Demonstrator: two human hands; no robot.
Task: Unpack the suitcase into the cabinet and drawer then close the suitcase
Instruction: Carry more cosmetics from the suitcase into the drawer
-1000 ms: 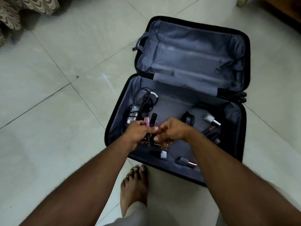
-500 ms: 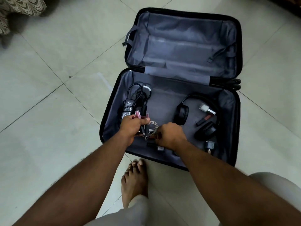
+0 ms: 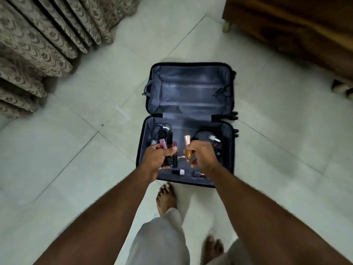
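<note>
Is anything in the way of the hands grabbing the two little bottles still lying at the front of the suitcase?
Nothing lies on the two small bottles at the suitcase front edge. But both hands are full: the left hand grips several tubes, the right hand holds an amber bottle.

You stand on a floor [image 3: 80,169] of large pale tiles with a faint green cast, their thin dark grout lines running diagonally across your view. At the far left hangs a pleated curtain [image 3: 44,41] in beige with a repeating scallop pattern, its hem reaching the tiles. At the far right sits dark wooden furniture [image 3: 298,25], raised on a short pale leg [image 3: 227,27]. The light is dim and even.
</note>
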